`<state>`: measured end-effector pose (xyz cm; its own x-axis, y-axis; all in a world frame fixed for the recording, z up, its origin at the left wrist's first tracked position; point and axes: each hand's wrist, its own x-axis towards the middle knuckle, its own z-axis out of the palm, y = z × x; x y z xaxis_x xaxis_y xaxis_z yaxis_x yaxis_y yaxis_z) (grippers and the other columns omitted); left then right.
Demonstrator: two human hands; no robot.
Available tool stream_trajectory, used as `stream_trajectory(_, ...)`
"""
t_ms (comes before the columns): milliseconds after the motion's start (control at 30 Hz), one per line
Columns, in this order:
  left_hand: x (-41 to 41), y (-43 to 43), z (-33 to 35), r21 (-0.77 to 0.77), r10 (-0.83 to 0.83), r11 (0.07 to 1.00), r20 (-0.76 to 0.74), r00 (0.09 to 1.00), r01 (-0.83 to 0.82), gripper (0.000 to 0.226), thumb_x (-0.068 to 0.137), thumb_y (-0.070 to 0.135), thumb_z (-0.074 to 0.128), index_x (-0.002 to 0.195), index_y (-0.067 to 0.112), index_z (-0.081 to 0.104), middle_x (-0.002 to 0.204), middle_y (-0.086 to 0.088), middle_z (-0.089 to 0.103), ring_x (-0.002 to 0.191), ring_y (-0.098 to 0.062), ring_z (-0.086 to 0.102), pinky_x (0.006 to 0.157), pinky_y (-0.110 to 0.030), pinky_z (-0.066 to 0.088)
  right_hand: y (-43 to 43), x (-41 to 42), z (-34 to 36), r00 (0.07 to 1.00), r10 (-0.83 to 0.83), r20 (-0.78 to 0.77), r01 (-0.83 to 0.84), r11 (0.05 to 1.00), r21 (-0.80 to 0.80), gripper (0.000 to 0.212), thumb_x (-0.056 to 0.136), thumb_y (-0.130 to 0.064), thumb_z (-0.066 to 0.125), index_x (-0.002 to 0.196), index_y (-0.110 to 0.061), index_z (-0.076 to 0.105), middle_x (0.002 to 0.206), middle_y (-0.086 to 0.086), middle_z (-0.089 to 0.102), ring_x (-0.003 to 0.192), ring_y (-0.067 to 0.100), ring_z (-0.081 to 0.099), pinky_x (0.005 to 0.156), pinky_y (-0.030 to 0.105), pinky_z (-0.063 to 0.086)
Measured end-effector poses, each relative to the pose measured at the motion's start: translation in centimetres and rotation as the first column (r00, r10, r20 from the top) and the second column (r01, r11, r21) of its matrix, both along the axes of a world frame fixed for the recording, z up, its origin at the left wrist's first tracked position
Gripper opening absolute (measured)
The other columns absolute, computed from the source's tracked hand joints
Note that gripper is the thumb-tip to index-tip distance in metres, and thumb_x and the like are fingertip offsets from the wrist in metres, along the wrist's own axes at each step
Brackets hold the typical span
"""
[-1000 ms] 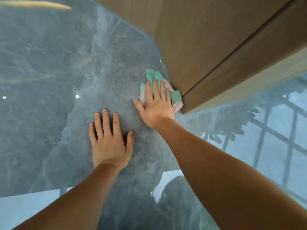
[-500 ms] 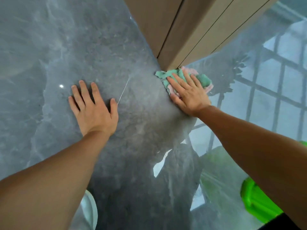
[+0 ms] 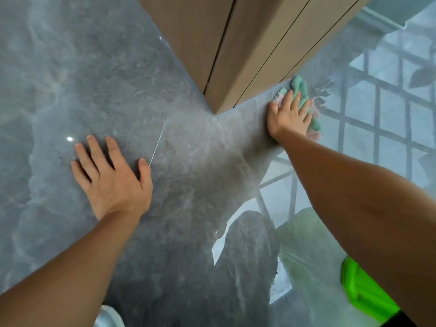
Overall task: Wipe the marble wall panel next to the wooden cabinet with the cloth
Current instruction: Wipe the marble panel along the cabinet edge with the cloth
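Observation:
A glossy grey marble wall panel (image 3: 99,74) fills most of the view. The wooden cabinet (image 3: 236,43) juts out from it at the top centre, its bottom corner near the middle. My right hand (image 3: 289,116) presses a crumpled green and pink cloth (image 3: 300,87) flat against the marble, just below the cabinet's underside and to the right of its corner. The cloth shows above and to the right of my fingers; the rest is under my palm. My left hand (image 3: 111,178) lies flat on the marble at the left, fingers spread, holding nothing.
The marble mirrors a window grid (image 3: 368,128) and leaves on the right, and a dark silhouette at the bottom centre. A bright green plastic object (image 3: 363,291) shows at the lower right, partly behind my right forearm. A thin pale scratch line (image 3: 157,145) runs near my left thumb.
My right hand has slid the cloth to the right, from the cabinet's left side past its bottom corner and along its underside. My left hand has stayed flat on the marble.

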<state>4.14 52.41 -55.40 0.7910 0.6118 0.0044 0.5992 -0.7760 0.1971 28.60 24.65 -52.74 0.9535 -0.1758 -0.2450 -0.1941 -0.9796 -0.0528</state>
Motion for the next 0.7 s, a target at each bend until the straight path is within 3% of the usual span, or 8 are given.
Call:
stream_trajectory(200,0.1,-0.2,0.4,-0.01,0.014,1.0,-0.007,1.0,-0.014,0.077,0.093,0.049,0.037,0.154,0.004,0.022,0.163,-0.029,0.02,0.151,-0.049,0.013,0.122,-0.062,0.009,12.4,-11.7,-0.1,0.989,0.124,0.082,-0.137,0.976,0.172,0.068,0.096,-0.043,0.025,0.153,-0.008,0.011,0.163,0.016,0.007,0.15,0.036,-0.005,0.121,0.052,-0.002)
stream_trajectory(333,0.0,0.0,0.6,-0.026,0.012,1.0,-0.023,1.0,-0.013,0.069,0.094,0.037,0.04,0.153,0.004,0.024,0.163,-0.03,0.021,0.151,-0.05,0.013,0.122,-0.063,0.009,20.0,-18.5,-0.1,0.917,0.389,0.089,-0.393,0.841,0.371,0.064,0.097,-0.042,0.025,0.152,-0.011,0.017,0.164,0.012,0.011,0.151,0.03,-0.007,0.122,0.051,-0.003)
stream_trajectory(400,-0.1,0.1,0.6,-0.023,0.009,1.0,-0.041,0.999,-0.01,0.07,0.093,0.037,0.034,0.153,0.002,0.025,0.163,-0.03,0.019,0.152,-0.05,0.012,0.122,-0.062,0.008,21.2,-17.3,-0.3,0.888,0.453,0.078,-0.444,0.801,0.401,0.06,0.099,-0.038,0.026,0.152,-0.012,0.019,0.164,0.009,0.012,0.151,0.027,-0.006,0.122,0.049,-0.002)
stream_trajectory(533,0.1,0.0,0.7,0.002,0.022,1.0,-0.061,0.998,-0.022,0.075,0.092,0.043,0.036,0.154,0.002,0.028,0.163,-0.029,0.021,0.152,-0.047,0.013,0.122,-0.06,0.009,23.4,-9.5,-0.1,0.748,0.659,0.078,-0.655,0.714,0.248,0.057,0.1,-0.034,0.027,0.153,-0.016,0.018,0.165,0.004,0.01,0.151,0.027,-0.003,0.122,0.045,0.0)
stream_trajectory(700,-0.1,0.2,0.0,0.034,0.009,0.999,-0.02,1.0,-0.008,0.072,0.093,0.043,0.04,0.153,0.003,0.032,0.162,-0.029,0.026,0.151,-0.048,0.019,0.122,-0.059,0.013,27.6,2.9,1.3,0.596,0.799,-0.082,-0.781,0.601,0.171,0.058,0.098,-0.03,0.022,0.154,-0.02,0.012,0.165,0.001,0.004,0.151,0.031,-0.007,0.119,0.057,0.006)
